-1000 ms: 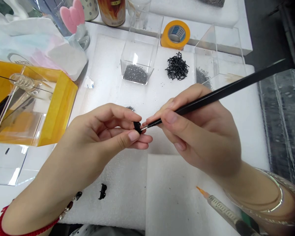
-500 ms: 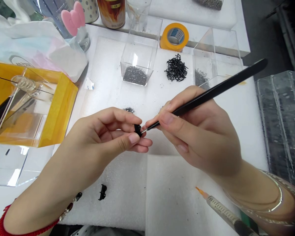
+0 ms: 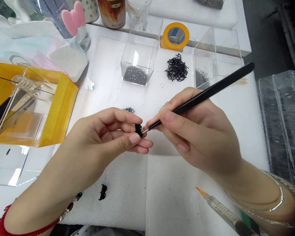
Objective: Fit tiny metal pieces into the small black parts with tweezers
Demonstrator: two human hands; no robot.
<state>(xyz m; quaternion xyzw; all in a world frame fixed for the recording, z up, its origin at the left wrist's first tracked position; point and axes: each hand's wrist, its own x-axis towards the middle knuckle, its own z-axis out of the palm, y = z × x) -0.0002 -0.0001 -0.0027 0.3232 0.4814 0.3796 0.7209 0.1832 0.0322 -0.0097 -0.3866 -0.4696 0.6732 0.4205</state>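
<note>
Between the thumb and fingers of my left hand [image 3: 113, 131] is a small black part [image 3: 138, 129]. My right hand [image 3: 199, 131] grips a slim black tool [image 3: 206, 93] like a pen, and its thin metal tip touches or nearly touches the part. Another small black piece [image 3: 103, 192] lies on the white foam below my left wrist. Beyond my hands are a heap of black bent pieces [image 3: 176, 68] and a clear box [image 3: 137, 70] holding dark grains. A little pile of shiny bits [image 3: 129, 110] shows just past my left fingers.
An orange tape roll [image 3: 175, 36] stands behind the heap, beside another clear box [image 3: 204, 62]. At the left is a yellow-sided clear box [image 3: 66, 108]. A syringe [image 3: 221, 209] with an orange tip lies at the lower right, and a compartment case [image 3: 282, 124] at the right edge.
The rear end of the black tool has swung a little left and down, with its tip still at the small part. My left hand has hardly moved.
</note>
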